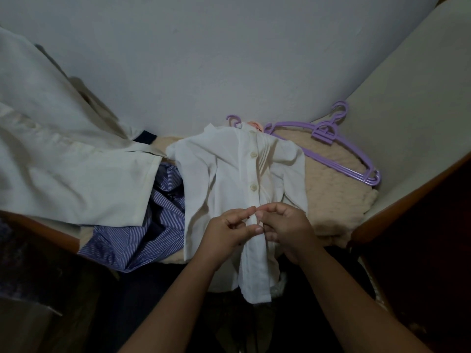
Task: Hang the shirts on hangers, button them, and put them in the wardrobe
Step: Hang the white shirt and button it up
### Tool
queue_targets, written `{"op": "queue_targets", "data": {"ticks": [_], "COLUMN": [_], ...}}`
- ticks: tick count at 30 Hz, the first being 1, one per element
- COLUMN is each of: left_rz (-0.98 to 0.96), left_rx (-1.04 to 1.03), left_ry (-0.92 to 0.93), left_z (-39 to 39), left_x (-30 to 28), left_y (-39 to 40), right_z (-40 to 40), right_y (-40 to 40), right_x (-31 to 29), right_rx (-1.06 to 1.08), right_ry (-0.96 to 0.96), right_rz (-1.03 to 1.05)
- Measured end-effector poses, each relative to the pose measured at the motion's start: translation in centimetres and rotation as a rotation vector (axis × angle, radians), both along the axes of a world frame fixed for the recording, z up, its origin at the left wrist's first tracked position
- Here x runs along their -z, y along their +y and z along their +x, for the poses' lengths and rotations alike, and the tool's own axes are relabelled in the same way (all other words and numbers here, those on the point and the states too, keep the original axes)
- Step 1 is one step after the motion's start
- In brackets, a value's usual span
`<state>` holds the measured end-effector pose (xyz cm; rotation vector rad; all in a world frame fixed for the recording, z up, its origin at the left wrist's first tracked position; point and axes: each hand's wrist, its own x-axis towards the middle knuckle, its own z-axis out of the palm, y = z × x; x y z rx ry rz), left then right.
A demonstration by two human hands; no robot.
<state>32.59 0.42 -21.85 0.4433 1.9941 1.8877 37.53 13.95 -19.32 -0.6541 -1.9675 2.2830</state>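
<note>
A small white shirt [229, 174] lies front up on a beige blanket [336, 200], on a purple hanger whose hook [233, 120] shows above its collar. Three of its buttons down the front placket look fastened. My left hand [229, 231] and my right hand [285, 228] meet at the placket just below the third button, both pinching the cloth there. The shirt's lower hem hangs over the near edge. A blue striped shirt [142, 225] lies crumpled to the left.
A larger white shirt [63, 161] lies spread at the left over a wooden edge [46, 229]. A stack of spare purple hangers [339, 154] rests at the back right beside a cream panel [407, 110]. A pale wall stands behind.
</note>
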Motion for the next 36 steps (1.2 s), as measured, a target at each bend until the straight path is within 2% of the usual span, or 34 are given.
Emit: {"op": "queue_targets", "data": {"ticks": [7, 16, 20, 23, 28, 36], "left_rz": [0.035, 0.157, 0.136, 0.085, -0.094, -0.062], "left_rx": [0.014, 0.080, 0.088, 0.079, -0.009, -0.065], "left_ry": [-0.083, -0.410, -0.496, -0.492, -0.373, -0.347], "left_z": [-0.5, -0.3, -0.5, -0.8, -1.6, -4.3], "left_x": [0.5, 0.6, 0.5, 0.6, 0.8, -0.7], "left_y": [-0.6, -0.5, -0.4, -0.5, -0.7, 0.9], "right_z": [-0.2, -0.7, -0.9, -1.2, -1.9, -4.9], "right_y": [-0.7, -0.8, -0.7, -0.5, 0.2, 2.8], "right_x": [0.5, 1.1, 1.6, 2.0, 2.6, 0.9], "right_rx": [0.029, 0.030, 0.007, -0.013, -0.125, -0.053], "right_ry": [0.045, 0.126, 0.113, 0.078, -0.053, -0.053], "right_rz": [-0.057, -0.100, -0.089, -0.069, 0.050, 0.062]}}
